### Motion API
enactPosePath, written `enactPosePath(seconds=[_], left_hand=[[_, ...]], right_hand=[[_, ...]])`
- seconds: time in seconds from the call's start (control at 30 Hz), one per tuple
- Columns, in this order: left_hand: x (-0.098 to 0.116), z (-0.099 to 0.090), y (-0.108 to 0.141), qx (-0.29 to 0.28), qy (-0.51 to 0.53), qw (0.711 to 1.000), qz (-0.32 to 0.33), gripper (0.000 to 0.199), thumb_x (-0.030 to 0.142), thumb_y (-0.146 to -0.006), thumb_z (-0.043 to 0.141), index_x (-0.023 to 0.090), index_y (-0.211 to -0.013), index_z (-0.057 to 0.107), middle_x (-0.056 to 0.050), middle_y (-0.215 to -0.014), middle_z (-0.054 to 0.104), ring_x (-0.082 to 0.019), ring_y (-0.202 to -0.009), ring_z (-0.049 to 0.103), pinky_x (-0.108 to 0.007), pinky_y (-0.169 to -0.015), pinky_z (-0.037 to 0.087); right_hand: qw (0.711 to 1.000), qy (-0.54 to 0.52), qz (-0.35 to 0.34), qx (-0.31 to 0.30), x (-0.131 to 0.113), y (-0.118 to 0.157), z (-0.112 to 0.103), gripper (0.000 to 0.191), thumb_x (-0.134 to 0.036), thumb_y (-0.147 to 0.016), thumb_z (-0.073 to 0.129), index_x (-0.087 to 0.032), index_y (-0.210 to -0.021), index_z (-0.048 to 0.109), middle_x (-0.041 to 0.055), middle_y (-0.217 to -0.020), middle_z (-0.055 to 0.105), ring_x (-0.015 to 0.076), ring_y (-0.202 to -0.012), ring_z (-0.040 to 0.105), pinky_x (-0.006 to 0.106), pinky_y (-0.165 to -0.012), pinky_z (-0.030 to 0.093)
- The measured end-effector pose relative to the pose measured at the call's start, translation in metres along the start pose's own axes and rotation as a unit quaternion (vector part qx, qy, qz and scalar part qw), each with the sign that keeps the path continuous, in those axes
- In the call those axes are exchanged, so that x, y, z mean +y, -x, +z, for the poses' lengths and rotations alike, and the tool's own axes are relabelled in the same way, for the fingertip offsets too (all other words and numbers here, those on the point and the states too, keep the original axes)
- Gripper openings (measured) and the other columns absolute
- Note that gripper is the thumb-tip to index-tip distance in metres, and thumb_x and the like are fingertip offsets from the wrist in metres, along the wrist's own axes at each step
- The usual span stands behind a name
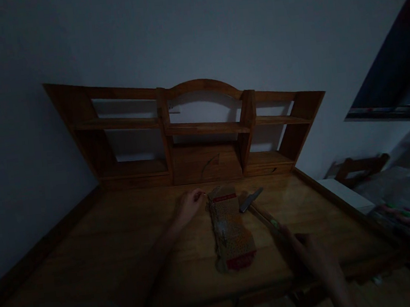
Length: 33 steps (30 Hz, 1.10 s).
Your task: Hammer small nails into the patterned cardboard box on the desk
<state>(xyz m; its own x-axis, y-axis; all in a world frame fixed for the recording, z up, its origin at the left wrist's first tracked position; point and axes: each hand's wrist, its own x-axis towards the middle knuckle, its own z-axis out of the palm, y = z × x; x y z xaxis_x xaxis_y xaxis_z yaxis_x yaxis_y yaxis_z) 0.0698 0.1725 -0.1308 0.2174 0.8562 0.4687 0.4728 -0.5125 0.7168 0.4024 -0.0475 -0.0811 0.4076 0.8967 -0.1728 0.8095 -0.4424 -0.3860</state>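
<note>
On the wooden desk point(157, 256) lies a torn, flattened piece of cardboard point(232, 226) with red bands at its top and bottom and many small marks across it. My left hand point(192, 204) is just left of its upper edge, fingers pinched together on something small that I cannot make out. To the right, my right hand point(306, 248) is closed round the handle of a hammer point(252, 200). The hammer's dark metal head is right of the cardboard, apart from it, with its handle slanting down to my hand.
A wooden shelf unit point(206, 130) with several compartments stands along the desk's back edge, against the wall. Right of the desk are a white surface point(344, 195), a wooden chair back point(362, 164) and plastic-wrapped items point(399, 184). The room is dim.
</note>
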Motion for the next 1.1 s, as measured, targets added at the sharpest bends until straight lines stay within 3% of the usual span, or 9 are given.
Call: enactPosePath(seconds=[0.23,0.47,0.63,0.97,1.1], left_hand=[[-0.008,-0.007,0.004,-0.052,-0.094,0.994,0.030,0.019,0.026,-0.082,0.057,0.022,-0.095,0.071,-0.005,-0.092,0.066,-0.017,-0.087,0.061,-0.028,-0.080,0.048],[-0.018,-0.006,0.001,-0.086,-0.081,0.992,0.043,0.018,0.028,-0.080,0.060,0.024,-0.091,0.074,-0.005,-0.094,0.065,-0.019,-0.095,0.059,-0.032,-0.088,0.046],[-0.015,-0.007,0.001,-0.090,-0.090,0.990,0.053,0.015,0.029,-0.078,0.062,0.022,-0.086,0.072,-0.005,-0.090,0.064,-0.020,-0.092,0.059,-0.032,-0.085,0.047],[-0.009,-0.004,0.005,-0.088,-0.098,0.988,0.075,0.012,0.020,-0.081,0.058,0.021,-0.090,0.067,-0.004,-0.093,0.066,-0.019,-0.093,0.058,-0.033,-0.087,0.044],[-0.001,-0.002,0.008,-0.088,-0.123,0.985,0.084,0.012,0.019,-0.084,0.056,0.022,-0.092,0.064,-0.003,-0.096,0.066,-0.020,-0.096,0.057,-0.034,-0.088,0.042]], right_hand=[[0.997,0.055,-0.012,0.048,-0.005,0.009,0.000,0.058,-0.066,-0.085,0.034,-0.021,-0.089,0.072,0.0149,-0.084,0.072,0.0304,-0.087,0.068,0.035,-0.071,0.046],[0.998,0.057,0.001,0.036,-0.006,0.006,0.003,0.072,-0.072,-0.086,0.021,-0.020,-0.087,0.071,0.0159,-0.084,0.071,0.0326,-0.088,0.067,0.038,-0.072,0.045],[0.995,0.089,-0.015,0.048,-0.005,0.007,0.005,0.065,-0.067,-0.089,0.025,-0.022,-0.098,0.070,0.0149,-0.090,0.071,0.0310,-0.089,0.067,0.038,-0.074,0.045],[0.994,0.087,-0.022,0.067,-0.005,0.009,0.007,0.069,-0.068,-0.089,0.022,-0.020,-0.101,0.071,0.0157,-0.086,0.071,0.0308,-0.087,0.067,0.036,-0.070,0.044],[0.994,0.081,-0.010,0.070,-0.006,0.010,0.008,0.075,-0.072,-0.086,0.019,-0.020,-0.094,0.072,0.0157,-0.083,0.071,0.0321,-0.086,0.067,0.038,-0.071,0.044]])
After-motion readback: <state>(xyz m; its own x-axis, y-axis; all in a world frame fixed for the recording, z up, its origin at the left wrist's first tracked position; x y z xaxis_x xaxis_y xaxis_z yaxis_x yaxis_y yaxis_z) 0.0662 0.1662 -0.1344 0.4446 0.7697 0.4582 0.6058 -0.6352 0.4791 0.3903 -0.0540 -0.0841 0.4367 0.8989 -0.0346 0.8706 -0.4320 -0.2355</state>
